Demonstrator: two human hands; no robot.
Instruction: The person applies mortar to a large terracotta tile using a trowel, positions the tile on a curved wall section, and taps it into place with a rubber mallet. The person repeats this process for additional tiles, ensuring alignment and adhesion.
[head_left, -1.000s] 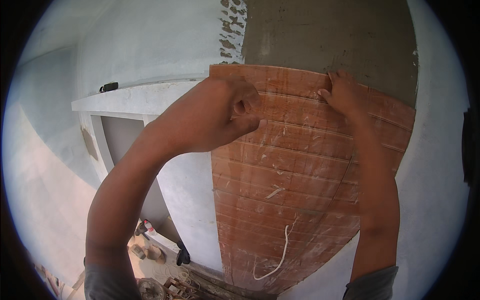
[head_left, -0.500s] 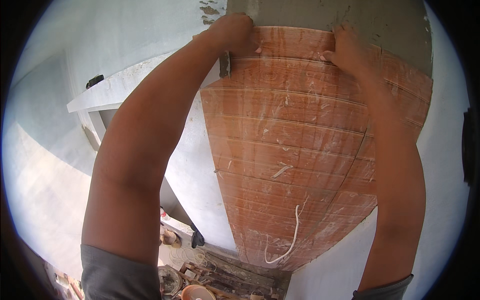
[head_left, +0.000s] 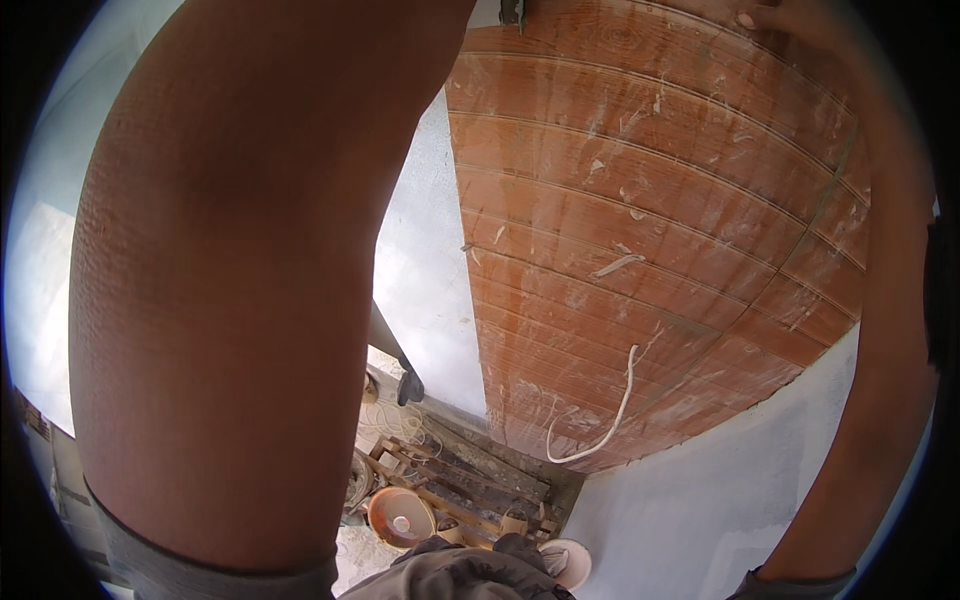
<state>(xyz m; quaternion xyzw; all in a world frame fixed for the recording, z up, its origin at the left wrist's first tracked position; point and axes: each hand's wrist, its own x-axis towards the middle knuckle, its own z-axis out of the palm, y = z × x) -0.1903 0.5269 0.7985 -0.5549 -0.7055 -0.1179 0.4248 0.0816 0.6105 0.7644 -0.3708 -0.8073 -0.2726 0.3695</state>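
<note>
Reddish-brown wood-look tiles (head_left: 640,170) cover the wall in front of me in horizontal rows, streaked with pale smears. My left arm rises large across the left side and leaves the top edge, so its hand is out of view. At the upper right, part of my right hand (head_left: 795,22) is against the top tile rows. One fingertip shows on the tile face; the other fingers are cut off or blurred. A white cable (head_left: 625,400) hangs in a loop out of the lower tiles.
White wall (head_left: 425,260) borders the tiles on the left, grey-white wall (head_left: 690,520) at lower right. On the floor below lie an orange-rimmed bucket (head_left: 400,517), wooden planks (head_left: 470,485), coiled cord (head_left: 385,420) and a white round container (head_left: 568,562).
My view has tipped down and come closer, so the tiles sit higher. My left hand, formerly at the top tile's upper edge, has left the picture; the right is now partly cut off.
</note>
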